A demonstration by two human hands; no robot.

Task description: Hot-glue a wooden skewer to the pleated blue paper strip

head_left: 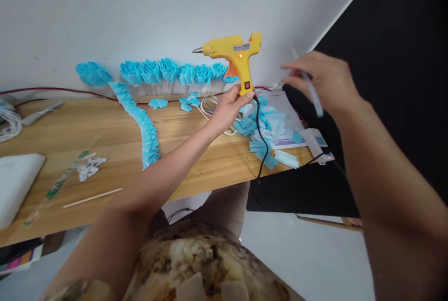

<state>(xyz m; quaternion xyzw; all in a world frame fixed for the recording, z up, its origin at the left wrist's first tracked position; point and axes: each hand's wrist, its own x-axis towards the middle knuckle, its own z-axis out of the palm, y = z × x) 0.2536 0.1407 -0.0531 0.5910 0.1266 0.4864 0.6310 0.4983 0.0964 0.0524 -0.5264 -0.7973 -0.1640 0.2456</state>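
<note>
My left hand (229, 107) grips a yellow glue gun (227, 49) by the bottom of its handle, holding it up over the table with its metal nozzle to the left. A small orange light glows on its body, and a black cord hangs from the handle. To the right, my right hand (324, 77) is raised, its fingers closed around a translucent glue stick (314, 95), which is tilted and slightly blurred. The stick is apart from the gun. Behind the gun, several blue paper flowers (168, 70) on thin sticks lean along the wall.
A blue ruffled paper strip (140, 116) crosses the wooden table (189, 151). Cut blue paper pieces (268, 123) lie in a heap at right, near a white power strip (317, 142). At left are paper scraps (91, 167), a wooden stick (93, 197) and a white box-like object (19, 184).
</note>
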